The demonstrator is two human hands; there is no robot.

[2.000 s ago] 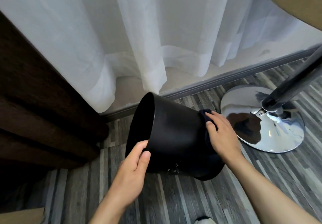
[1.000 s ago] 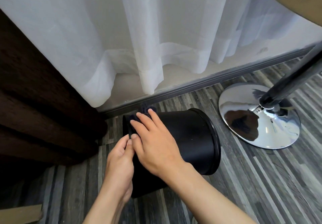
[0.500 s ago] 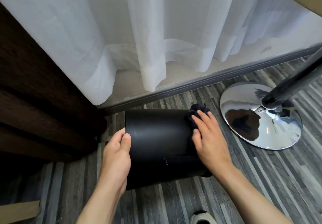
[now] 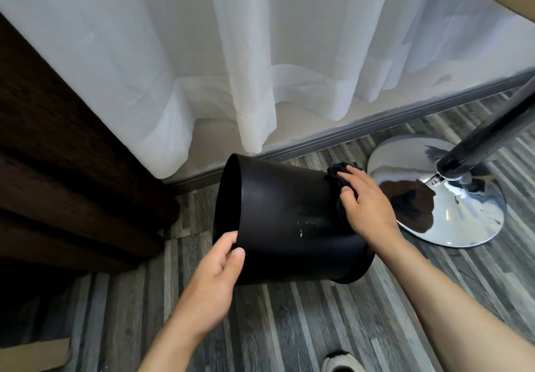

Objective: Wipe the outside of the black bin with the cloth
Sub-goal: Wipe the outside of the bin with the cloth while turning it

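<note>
Two hands engaged: tilted bin (image 4: 283, 212) is gripped at its edge by left hand (image 4: 215, 282); cloth (image 4: 337, 173) is pressed against it by right hand (image 4: 364, 206), fingers straight.

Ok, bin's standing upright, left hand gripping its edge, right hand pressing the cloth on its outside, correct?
Not upright: the head view shows the bin tipped on its side. Left hand grips its edge, right hand presses the cloth on its outside.

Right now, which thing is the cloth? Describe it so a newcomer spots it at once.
Find the chrome base at right; beside it is the tilted black bin. The cloth is the dark fabric bunched under the right hand, wrinkled where the bin is smooth.
</note>
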